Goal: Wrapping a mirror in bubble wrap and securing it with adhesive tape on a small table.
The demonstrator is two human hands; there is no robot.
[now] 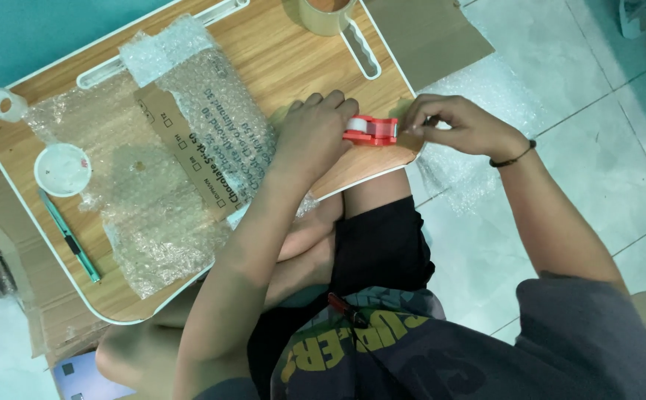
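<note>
My left hand [315, 127] clamps the small red plastic tape dispenser [369, 130] at the near edge of the wooden lap tray with white rim [286, 52]. My right hand [452, 124] pinches at the dispenser's cutter end, fingers narrow. Bubble-wrapped packet with brown card label [189, 141] lies just beside my left wrist. Teal utility knife [71, 237] well apart.

Both hands, left [315, 130] and right [452, 122], meet with fingers curled.

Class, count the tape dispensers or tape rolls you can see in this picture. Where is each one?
2. A red tape dispenser sits at the tray's near edge between the left hand and right hand; a brown tape roll lies at the far edge, partly cropped.
</note>
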